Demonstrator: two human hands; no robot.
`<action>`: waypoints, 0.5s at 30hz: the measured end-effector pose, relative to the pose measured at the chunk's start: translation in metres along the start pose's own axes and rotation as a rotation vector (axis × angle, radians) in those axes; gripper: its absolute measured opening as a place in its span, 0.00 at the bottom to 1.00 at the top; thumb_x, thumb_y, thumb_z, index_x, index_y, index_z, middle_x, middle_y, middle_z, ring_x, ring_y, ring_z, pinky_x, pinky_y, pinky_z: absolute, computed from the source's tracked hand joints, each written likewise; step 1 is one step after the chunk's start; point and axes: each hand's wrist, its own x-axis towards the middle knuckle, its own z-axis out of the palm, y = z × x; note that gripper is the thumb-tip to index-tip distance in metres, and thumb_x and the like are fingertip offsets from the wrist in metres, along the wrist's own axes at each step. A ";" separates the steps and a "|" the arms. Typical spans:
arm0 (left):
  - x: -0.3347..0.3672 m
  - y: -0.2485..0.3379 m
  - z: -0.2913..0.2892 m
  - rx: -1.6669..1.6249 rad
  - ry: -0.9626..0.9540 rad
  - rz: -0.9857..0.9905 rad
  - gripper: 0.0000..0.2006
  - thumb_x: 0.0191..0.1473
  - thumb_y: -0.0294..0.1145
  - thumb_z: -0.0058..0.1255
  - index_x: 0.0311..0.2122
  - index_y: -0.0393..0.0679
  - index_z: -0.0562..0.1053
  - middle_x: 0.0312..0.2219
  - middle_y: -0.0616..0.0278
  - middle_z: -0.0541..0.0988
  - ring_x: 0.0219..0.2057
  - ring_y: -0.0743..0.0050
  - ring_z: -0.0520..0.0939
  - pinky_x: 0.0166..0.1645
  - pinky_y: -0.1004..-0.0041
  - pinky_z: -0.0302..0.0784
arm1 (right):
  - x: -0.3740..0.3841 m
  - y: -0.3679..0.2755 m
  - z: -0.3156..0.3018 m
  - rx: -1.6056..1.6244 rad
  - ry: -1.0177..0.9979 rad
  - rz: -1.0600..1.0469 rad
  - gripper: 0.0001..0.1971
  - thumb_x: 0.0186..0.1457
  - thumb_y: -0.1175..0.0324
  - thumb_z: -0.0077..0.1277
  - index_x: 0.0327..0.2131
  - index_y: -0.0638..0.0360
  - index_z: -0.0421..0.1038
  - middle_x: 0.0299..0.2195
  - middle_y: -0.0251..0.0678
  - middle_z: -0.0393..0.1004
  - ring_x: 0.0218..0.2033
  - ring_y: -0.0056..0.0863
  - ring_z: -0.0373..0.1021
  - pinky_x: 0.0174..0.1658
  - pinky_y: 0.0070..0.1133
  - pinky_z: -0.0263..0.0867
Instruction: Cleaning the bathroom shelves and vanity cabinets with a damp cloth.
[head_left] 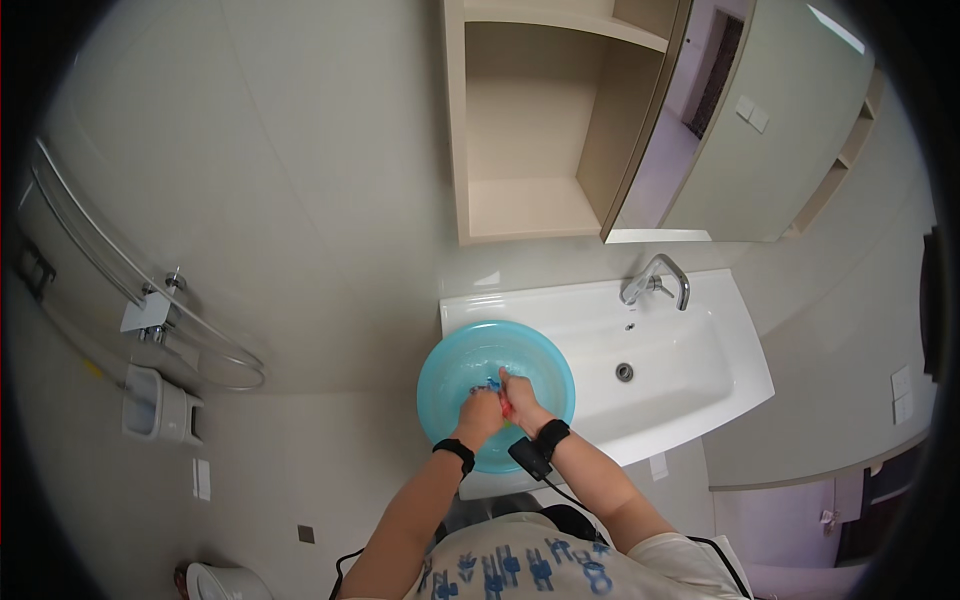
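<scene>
A round light-blue plastic basin (pixel 437 385) sits on the left end of the white washbasin counter. Over its middle, my left hand (pixel 482 413) and my right hand (pixel 522 398) are close together, fingers closed round a small multicoloured item (pixel 506 408). Bits of red, blue and yellow-green show between the fingers. Most of the item is hidden by my hands, so its kind cannot be told. A black band circles each wrist, and a small black box with a cable hangs at the right one.
To the right of the basin is the white sink (pixel 680 365) with a chrome faucet (pixel 657 282). Above it hang an open beige shelf (pixel 530 120) and a mirror cabinet (pixel 770 140). A shower mixer (pixel 150 310) with hose is on the left wall, and a toilet (pixel 225 583) stands lower left.
</scene>
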 end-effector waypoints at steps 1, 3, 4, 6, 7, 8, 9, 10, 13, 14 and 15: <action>0.000 0.001 -0.002 -0.001 -0.001 -0.001 0.08 0.42 0.29 0.50 0.28 0.37 0.73 0.29 0.46 0.76 0.33 0.50 0.77 0.39 0.61 0.73 | 0.001 0.001 0.001 0.001 0.013 -0.032 0.17 0.55 0.63 0.44 0.17 0.61 0.62 0.12 0.32 0.59 0.11 0.23 0.54 0.15 0.24 0.52; 0.003 0.002 -0.007 -0.037 -0.078 -0.036 0.08 0.41 0.29 0.50 0.28 0.38 0.73 0.30 0.46 0.75 0.34 0.50 0.76 0.39 0.60 0.73 | 0.000 -0.003 0.004 0.000 0.023 -0.060 0.16 0.55 0.63 0.44 0.18 0.61 0.63 0.12 0.32 0.59 0.11 0.24 0.54 0.15 0.24 0.52; 0.003 0.002 -0.008 -0.038 -0.077 -0.041 0.08 0.41 0.29 0.50 0.28 0.38 0.73 0.30 0.46 0.75 0.34 0.50 0.76 0.39 0.60 0.73 | -0.003 -0.008 0.006 -0.030 0.024 -0.018 0.16 0.56 0.63 0.44 0.18 0.61 0.63 0.12 0.32 0.59 0.12 0.24 0.55 0.16 0.24 0.53; 0.004 0.003 -0.008 -0.020 -0.078 -0.065 0.09 0.40 0.30 0.51 0.28 0.37 0.73 0.31 0.45 0.75 0.34 0.48 0.76 0.38 0.60 0.73 | -0.006 -0.013 0.006 -0.064 0.022 0.022 0.16 0.56 0.63 0.44 0.18 0.61 0.63 0.13 0.33 0.59 0.12 0.24 0.55 0.16 0.24 0.53; 0.006 0.000 -0.004 -0.020 -0.073 -0.066 0.09 0.40 0.30 0.51 0.28 0.37 0.73 0.31 0.45 0.75 0.34 0.48 0.76 0.38 0.60 0.73 | -0.006 -0.014 0.004 -0.066 -0.044 0.014 0.16 0.56 0.63 0.44 0.18 0.61 0.63 0.13 0.33 0.60 0.13 0.24 0.56 0.17 0.23 0.55; 0.008 -0.006 0.002 -0.075 -0.046 -0.038 0.11 0.39 0.30 0.52 0.29 0.36 0.72 0.30 0.45 0.75 0.34 0.48 0.76 0.37 0.61 0.73 | -0.007 -0.016 0.002 -0.070 -0.110 0.006 0.16 0.56 0.62 0.44 0.18 0.61 0.63 0.13 0.33 0.60 0.13 0.24 0.57 0.19 0.23 0.57; 0.007 -0.011 0.007 -0.132 -0.023 -0.014 0.12 0.39 0.30 0.53 0.31 0.36 0.71 0.30 0.44 0.75 0.34 0.47 0.76 0.37 0.61 0.73 | -0.013 -0.017 0.003 -0.073 -0.114 0.010 0.16 0.56 0.62 0.44 0.18 0.61 0.63 0.13 0.33 0.60 0.13 0.24 0.57 0.19 0.23 0.57; 0.007 -0.012 0.001 -0.131 -0.015 -0.013 0.12 0.39 0.30 0.53 0.31 0.36 0.71 0.30 0.44 0.75 0.34 0.47 0.76 0.37 0.61 0.73 | -0.023 -0.024 0.007 -0.010 -0.218 0.036 0.16 0.56 0.62 0.45 0.19 0.61 0.63 0.14 0.34 0.61 0.16 0.24 0.60 0.22 0.22 0.60; 0.005 -0.016 -0.016 -0.389 0.068 0.021 0.19 0.36 0.34 0.59 0.33 0.34 0.68 0.29 0.45 0.74 0.32 0.48 0.76 0.36 0.62 0.73 | -0.025 -0.036 -0.001 0.093 -0.352 0.012 0.12 0.55 0.64 0.46 0.23 0.61 0.64 0.17 0.35 0.64 0.21 0.25 0.64 0.29 0.20 0.63; 0.008 -0.018 -0.023 -0.417 0.069 0.100 0.21 0.35 0.34 0.61 0.34 0.33 0.67 0.29 0.46 0.74 0.32 0.52 0.77 0.34 0.64 0.73 | -0.023 -0.039 -0.006 0.134 -0.381 -0.032 0.10 0.54 0.65 0.47 0.25 0.61 0.65 0.20 0.36 0.66 0.25 0.25 0.66 0.33 0.19 0.65; 0.007 -0.023 -0.031 -0.442 0.074 0.170 0.24 0.35 0.34 0.63 0.35 0.33 0.66 0.29 0.48 0.73 0.32 0.57 0.77 0.33 0.66 0.74 | -0.027 -0.043 -0.003 0.132 -0.390 -0.031 0.10 0.54 0.65 0.47 0.25 0.61 0.65 0.20 0.36 0.66 0.25 0.25 0.66 0.33 0.19 0.65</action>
